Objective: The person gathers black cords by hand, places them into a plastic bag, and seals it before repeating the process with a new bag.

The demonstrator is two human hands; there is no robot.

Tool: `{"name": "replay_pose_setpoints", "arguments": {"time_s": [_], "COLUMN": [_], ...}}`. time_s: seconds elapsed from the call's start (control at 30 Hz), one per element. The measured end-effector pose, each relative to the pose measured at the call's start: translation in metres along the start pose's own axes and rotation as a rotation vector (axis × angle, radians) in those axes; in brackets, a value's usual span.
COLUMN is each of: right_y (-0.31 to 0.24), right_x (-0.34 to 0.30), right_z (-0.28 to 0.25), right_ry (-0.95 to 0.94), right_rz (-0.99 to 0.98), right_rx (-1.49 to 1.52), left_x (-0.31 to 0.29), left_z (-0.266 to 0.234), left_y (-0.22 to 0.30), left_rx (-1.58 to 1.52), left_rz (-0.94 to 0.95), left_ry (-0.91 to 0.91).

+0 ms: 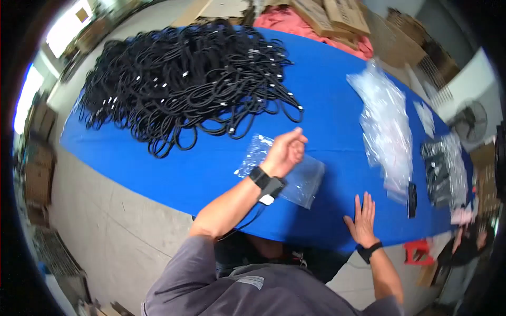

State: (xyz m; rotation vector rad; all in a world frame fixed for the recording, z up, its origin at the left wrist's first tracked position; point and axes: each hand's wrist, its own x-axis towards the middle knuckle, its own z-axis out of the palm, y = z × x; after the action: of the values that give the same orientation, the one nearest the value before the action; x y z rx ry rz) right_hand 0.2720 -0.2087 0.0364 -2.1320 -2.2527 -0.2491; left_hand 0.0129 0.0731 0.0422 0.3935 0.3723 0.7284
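My left hand (pixel 287 153) is over the middle of the blue table, its fingers curled into a loose fist with nothing showing in them. Beneath it and to either side lies a clear plastic bag (pixel 304 181), partly hidden by the hand and wrist. My right hand (pixel 362 223) rests at the near edge with fingers spread flat on the cloth, holding nothing. A large heap of black elastic cord loops (pixel 179 79) with small white ends covers the far left. Right of centre lies a pile of clear plastic bags (pixel 387 129).
At the right end are a plastic-wrapped dark bundle (pixel 438 174) and a narrow black object (pixel 412 200). Flat cardboard (pixel 345 18) sits on pink cloth beyond the far edge. A red stool (pixel 419 253), a fan (pixel 470 120) and another person (pixel 464 247) are at the right.
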Motion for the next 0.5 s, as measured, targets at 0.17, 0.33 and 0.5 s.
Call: {"name": "replay_pose_setpoints", "arguments": {"time_s": [0.17,0.33,0.5], "right_y": [0.001,0.008,-0.128], "right_x": [0.044,0.172,0.349], "right_z": [-0.022,-0.047,-0.070], "right_ry": [-0.157,-0.106,0.092], "right_rz": [0.059,0.289,-0.543], "right_rx": [0.118,0.730,0.567], "left_x": [-0.010,-0.005,0.003], "left_z": [-0.037,-0.045,-0.054], "left_y": [0.002,0.006,0.004], "left_rx": [-0.021,-0.032,-0.142], "left_rz": [0.018,0.037,0.076], "left_ry": [-0.162,-0.232,-0.094]}}
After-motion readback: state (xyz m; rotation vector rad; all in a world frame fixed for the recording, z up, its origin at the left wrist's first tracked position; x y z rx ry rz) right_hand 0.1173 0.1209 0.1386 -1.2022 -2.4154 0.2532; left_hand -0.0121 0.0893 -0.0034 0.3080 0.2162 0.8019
